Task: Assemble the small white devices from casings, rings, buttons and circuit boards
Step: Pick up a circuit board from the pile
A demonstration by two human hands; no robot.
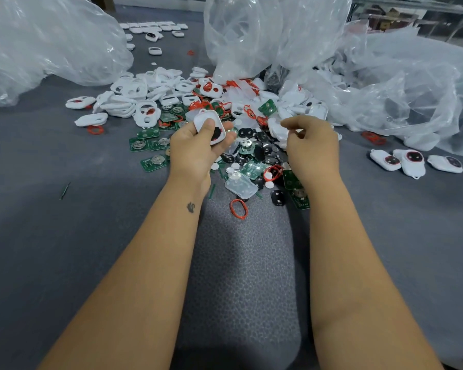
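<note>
My left hand (195, 148) grips a small white casing (209, 126) with a black button showing in its opening, thumb pressed on its face. My right hand (309, 145) hovers beside it over the pile, fingers curled with the tips pinched together; whether they pinch a small part I cannot tell. Beneath both hands lies a heap of white casings (134, 100), green circuit boards (151, 162), black buttons (278, 197) and red rings (238, 208). A clear cover (239, 184) lies near my right wrist.
Three assembled white devices (412, 161) lie at the right on the grey surface (64, 236). Large clear plastic bags (385, 84) crowd the back right and back left (46, 44). More white casings (155, 29) sit in rows at the far back.
</note>
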